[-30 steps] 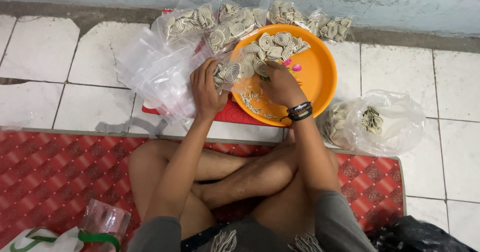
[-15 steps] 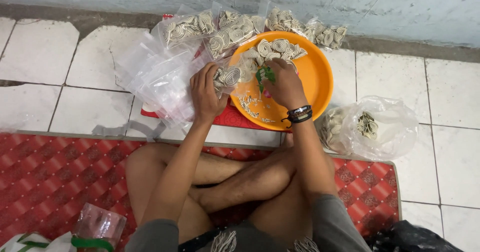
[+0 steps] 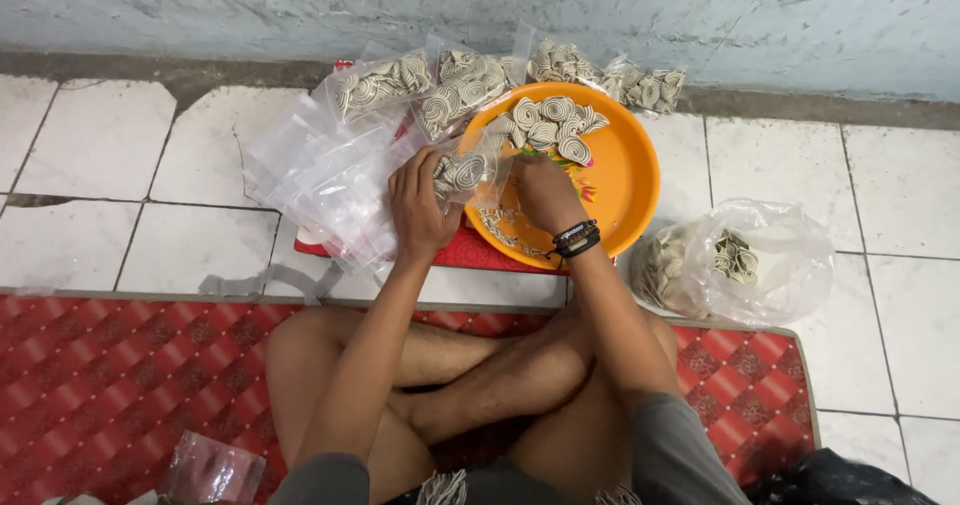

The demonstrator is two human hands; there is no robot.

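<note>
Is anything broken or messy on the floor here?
Yes. The white floor tile at far left is cracked, with a chipped gap along its lower edge. Crumbs lie loose in the orange tray near the right hand. Nothing else stands out.

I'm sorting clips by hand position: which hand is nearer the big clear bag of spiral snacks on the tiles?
Right. The right hand is over the orange tray, beside the big bag; the left hand is farther off, holding a small packet.

Left hand holds a small snack bag; right hand over orange tray.
</note>
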